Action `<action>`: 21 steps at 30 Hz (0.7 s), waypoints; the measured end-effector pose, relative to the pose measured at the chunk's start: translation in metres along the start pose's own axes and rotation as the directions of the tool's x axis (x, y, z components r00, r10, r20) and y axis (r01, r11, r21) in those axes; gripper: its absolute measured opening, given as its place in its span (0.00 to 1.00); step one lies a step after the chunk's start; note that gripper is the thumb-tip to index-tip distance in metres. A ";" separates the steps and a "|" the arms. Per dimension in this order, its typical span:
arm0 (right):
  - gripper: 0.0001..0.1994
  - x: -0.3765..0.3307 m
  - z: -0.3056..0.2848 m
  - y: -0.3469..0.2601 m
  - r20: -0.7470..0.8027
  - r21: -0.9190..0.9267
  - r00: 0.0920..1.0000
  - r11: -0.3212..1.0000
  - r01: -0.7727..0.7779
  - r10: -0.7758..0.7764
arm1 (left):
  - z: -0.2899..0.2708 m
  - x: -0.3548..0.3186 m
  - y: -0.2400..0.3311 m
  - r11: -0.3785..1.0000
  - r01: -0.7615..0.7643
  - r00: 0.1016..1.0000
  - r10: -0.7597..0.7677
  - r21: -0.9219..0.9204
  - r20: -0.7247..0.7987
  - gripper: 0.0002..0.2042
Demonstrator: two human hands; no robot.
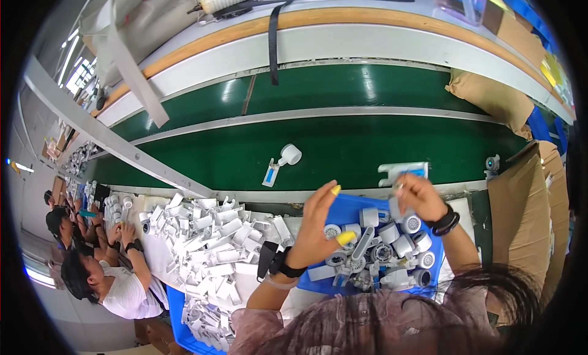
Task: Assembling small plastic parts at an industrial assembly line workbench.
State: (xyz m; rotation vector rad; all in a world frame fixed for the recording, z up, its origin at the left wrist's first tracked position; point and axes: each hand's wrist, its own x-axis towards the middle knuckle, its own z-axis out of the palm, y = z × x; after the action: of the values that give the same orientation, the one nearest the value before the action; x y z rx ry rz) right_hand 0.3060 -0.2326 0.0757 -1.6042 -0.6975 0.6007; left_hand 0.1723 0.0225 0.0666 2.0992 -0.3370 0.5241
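right hand (418, 198) pinches what seems a small white plastic part (399, 186); left hand (318, 223) hovers half-open and empty, at nine o'clock of it, above blue tray (352, 203).

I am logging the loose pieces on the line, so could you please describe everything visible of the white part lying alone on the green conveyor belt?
The small white plastic part lies alone on the green conveyor belt, beyond both hands. It has a round, cap-like head at its upper right and a flat white stem running down-left, with a blue strip on the stem. It rests on its side, tilted diagonally. Only the belt touches it.
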 end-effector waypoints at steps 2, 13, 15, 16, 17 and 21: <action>0.05 -0.022 0.025 -0.024 0.095 -0.085 0.995 0.996 -0.014 0.022 | 0.011 -0.003 0.015 0.997 0.006 1.000 -0.004 -0.080 0.025 0.40; 0.07 -0.094 0.087 -0.029 0.402 0.101 0.915 0.992 -0.080 0.033 | 0.023 -0.074 0.048 0.874 0.215 0.843 0.058 -0.435 0.535 0.44; 0.07 -0.107 0.089 -0.024 0.357 0.158 0.931 0.978 -0.135 0.071 | 0.037 -0.091 0.057 0.879 0.158 0.916 0.040 -0.450 0.399 0.40; 0.07 -0.112 0.091 -0.021 0.309 0.220 0.944 0.957 -0.191 0.118 | 0.046 -0.099 0.056 0.879 0.151 0.915 0.048 -0.452 0.399 0.40; 0.07 -0.117 0.094 -0.022 0.291 0.234 0.950 0.954 -0.187 0.115 | 0.054 -0.109 0.056 0.889 0.193 0.936 -0.041 -0.415 0.349 0.39; 0.10 -0.129 0.095 -0.028 0.309 0.112 0.939 0.975 -0.192 0.150 | 0.063 -0.123 0.070 0.632 0.400 0.913 -0.342 -0.664 0.225 0.29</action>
State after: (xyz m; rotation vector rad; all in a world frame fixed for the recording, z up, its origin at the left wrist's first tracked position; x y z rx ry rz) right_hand 0.1462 -0.2596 0.0901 -1.4652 -0.7225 1.0154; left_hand 0.0505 -0.0639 0.0262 1.3708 -0.1000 0.0288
